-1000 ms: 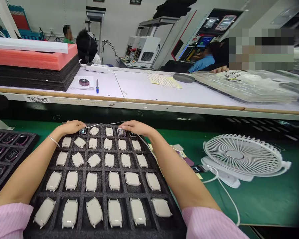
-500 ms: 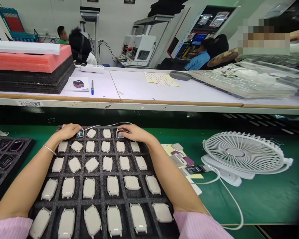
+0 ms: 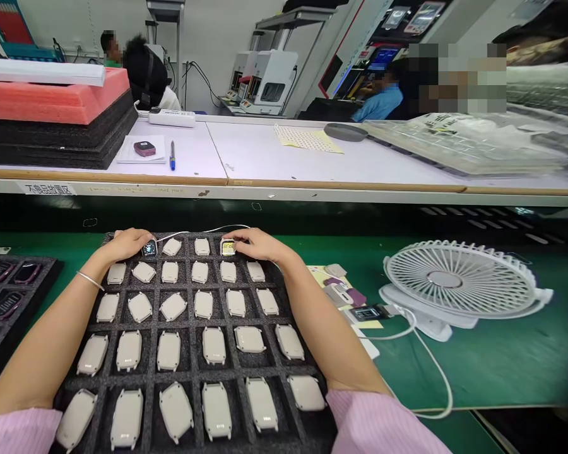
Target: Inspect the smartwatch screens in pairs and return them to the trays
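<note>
At far left, a second black foam tray [image 3: 42, 268] carries smartwatches with dark screens, faces up. To its right, the main black foam tray [image 3: 194, 375] holds white watch cases [image 3: 169, 350], one per compartment, backs up. In its top row, the left hand [image 3: 125, 244] lies with its fingers against a lit-screen smartwatch [image 3: 149, 248]. The grip state cannot be determined: released or clenched is not distinguishable. A thin white cable [image 3: 203, 229] arcs along the tray's far edge between the hands. In the same row, the right hand [image 3: 258, 244] lies with its fingers against a second lit-screen smartwatch [image 3: 228, 248]; its grip state likewise cannot be determined. Further right, on the green-matted worktop [image 3: 502, 378], lie paper cards [image 3: 324, 280] and a white desk fan [image 3: 459, 280] with its white power cord [image 3: 430, 359].
</note>
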